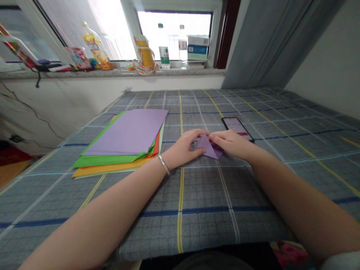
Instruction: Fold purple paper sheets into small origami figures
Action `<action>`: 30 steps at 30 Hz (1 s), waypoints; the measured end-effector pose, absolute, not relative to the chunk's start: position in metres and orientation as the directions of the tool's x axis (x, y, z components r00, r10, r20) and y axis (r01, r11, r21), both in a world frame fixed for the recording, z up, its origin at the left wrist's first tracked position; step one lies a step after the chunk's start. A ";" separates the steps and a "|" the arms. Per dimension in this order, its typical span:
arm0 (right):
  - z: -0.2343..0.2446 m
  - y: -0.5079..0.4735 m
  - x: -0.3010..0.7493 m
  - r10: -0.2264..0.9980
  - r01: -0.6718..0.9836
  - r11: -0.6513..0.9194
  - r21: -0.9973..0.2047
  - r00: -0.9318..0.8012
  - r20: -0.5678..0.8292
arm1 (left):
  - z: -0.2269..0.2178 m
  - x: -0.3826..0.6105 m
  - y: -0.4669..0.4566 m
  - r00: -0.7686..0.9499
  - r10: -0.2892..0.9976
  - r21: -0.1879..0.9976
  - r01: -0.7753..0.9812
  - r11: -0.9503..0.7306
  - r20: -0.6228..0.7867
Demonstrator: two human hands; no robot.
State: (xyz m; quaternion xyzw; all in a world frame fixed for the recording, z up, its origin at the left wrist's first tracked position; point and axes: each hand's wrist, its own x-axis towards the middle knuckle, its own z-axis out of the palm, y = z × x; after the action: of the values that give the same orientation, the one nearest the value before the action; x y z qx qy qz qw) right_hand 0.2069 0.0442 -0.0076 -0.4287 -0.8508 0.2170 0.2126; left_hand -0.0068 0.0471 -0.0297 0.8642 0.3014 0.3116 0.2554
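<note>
A small folded purple paper piece [208, 147] lies on the checked blue-grey cloth [197, 195] in the middle. My left hand [184, 148], with a silver bracelet on its wrist, pinches the paper's left side. My right hand [232, 144] presses and pinches its right side. Both hands have their fingers curled onto the paper, which partly hides under them.
A stack of coloured paper sheets [126, 140], purple on top over green, red and orange, lies to the left. A phone [237, 128] with a lit screen lies just beyond my right hand. Bottles [164, 47] and boxes [198, 47] stand on the windowsill behind.
</note>
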 end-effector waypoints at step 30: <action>-0.004 0.039 0.153 0.846 0.845 0.533 0.050 -0.533 -0.018 | -0.019 -0.032 0.060 0.747 0.606 0.526 0.412 -0.744 0.273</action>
State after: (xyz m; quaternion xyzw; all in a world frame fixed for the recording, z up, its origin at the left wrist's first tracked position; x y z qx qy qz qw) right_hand 0.1526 0.0391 -0.0039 -0.4830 -0.8752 -0.0174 -0.0201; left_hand -0.0317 0.0595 -0.0188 0.9079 0.2804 0.2188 0.2219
